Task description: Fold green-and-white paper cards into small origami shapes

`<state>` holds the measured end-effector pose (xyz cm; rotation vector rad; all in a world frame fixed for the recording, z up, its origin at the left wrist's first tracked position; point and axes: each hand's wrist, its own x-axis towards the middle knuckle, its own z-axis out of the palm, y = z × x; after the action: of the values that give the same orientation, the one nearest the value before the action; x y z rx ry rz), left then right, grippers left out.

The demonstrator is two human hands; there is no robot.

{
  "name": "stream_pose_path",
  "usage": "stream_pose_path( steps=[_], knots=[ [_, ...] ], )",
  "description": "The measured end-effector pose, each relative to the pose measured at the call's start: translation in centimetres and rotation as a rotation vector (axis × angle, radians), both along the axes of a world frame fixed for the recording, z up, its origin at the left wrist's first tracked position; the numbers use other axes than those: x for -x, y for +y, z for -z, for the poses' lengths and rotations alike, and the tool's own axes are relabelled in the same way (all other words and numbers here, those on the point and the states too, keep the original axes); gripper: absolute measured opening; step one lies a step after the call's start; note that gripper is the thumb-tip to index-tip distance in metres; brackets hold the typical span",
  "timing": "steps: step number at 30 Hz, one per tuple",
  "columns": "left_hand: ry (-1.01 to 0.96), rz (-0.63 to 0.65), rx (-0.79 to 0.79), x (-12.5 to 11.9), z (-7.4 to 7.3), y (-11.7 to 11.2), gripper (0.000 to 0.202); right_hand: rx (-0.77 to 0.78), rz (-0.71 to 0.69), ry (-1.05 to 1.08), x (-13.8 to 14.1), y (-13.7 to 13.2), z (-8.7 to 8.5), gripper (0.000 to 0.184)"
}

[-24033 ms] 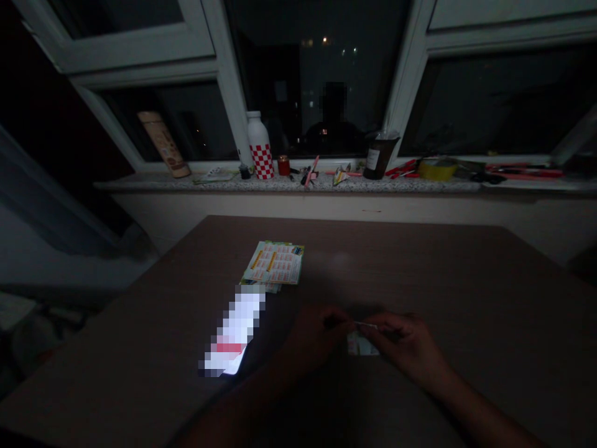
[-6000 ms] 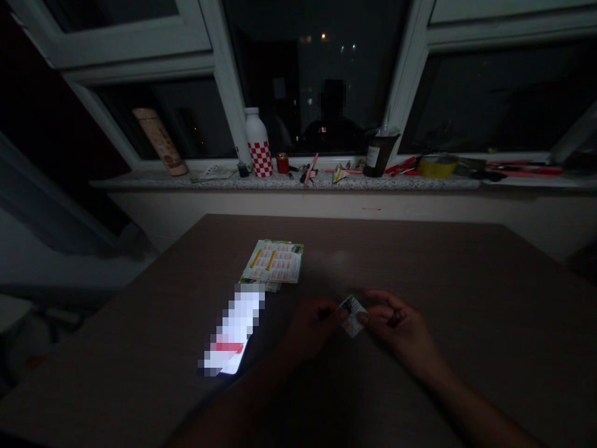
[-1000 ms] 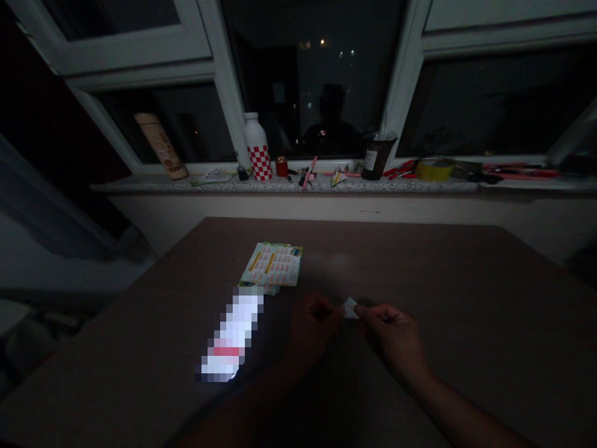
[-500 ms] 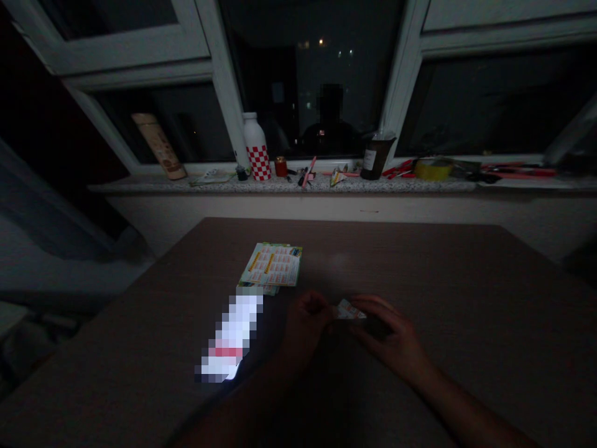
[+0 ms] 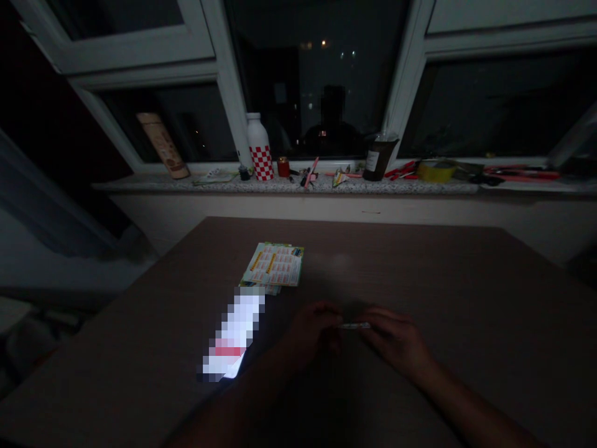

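we see a small folded paper (image 5: 353, 325) at the near middle of the table (image 5: 420, 267), between the two hands. the left hand (image 5: 313, 326) pinches its left end, and the right hand (image 5: 398, 336) pinches its right end, with its fingers long and close together. both grips are narrow. we see just the thin edge of the paper, maybe because it is tipped to lie flat in the fingers. we think two hands hold it because it is so small, and one at each end keeps it steady. we cannot tell if it touches the wood.

the phone (image 5: 240, 317) lies face up on the left, lit, perhaps so that it can be looked at. just past it, on the far side, sits a pile of printed sheets (image 5: 277, 264), maybe put there to keep the near middle free for the hands. the phone is close to the left arm, so we think a swing that way could bump it. the dark and the fingers hide the paper's ends from us. far off, on the sill (image 5: 280, 186), stand a checked bottle (image 5: 261, 149), a red jar (image 5: 283, 167) and a dark cup (image 5: 379, 160).
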<state>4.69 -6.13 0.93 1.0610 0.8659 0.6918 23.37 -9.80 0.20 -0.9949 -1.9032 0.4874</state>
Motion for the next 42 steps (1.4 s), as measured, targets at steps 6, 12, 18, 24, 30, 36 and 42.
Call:
stream_pose_path(
  steps=[6, 12, 18, 24, 30, 36, 42],
  knots=[
    [0.327, -0.049, -0.966, 0.5, -0.8, -1.1, 0.016, 0.076, -0.008, 0.019, 0.0, -0.3, -0.4, 0.009],
    [0.391, -0.053, -1.188, 0.3, -0.7, -1.3, 0.012, 0.089, -0.006, 0.03, 0.3, -0.4, 0.0, 0.01],
    [0.275, -0.071, -1.144, 0.3, -0.9, -1.2, 0.013, 0.095, 0.013, 0.03, 0.5, -0.5, -0.4, 0.01],
    [0.295, -0.053, -1.107, 0.1, -1.1, -1.4, 0.014, 0.105, -0.011, 0.026, 0.7, -0.7, -0.9, 0.015],
    [0.277, -0.046, -1.154, 0.0, -1.2, -1.6, 0.013, 0.143, 0.009, 0.012, 0.8, -0.7, -0.6, 0.018],
    [0.295, -0.021, -1.161, -0.2, -1.2, -1.9, 0.008, 0.149, -0.026, -0.001, 0.9, -0.8, -0.4, 0.017],
    [0.272, -0.069, -1.16, -0.5, -1.0, -1.9, 0.006, 0.143, -0.052, -0.014, 1.1, -0.9, -0.6, 0.018]
  ],
)
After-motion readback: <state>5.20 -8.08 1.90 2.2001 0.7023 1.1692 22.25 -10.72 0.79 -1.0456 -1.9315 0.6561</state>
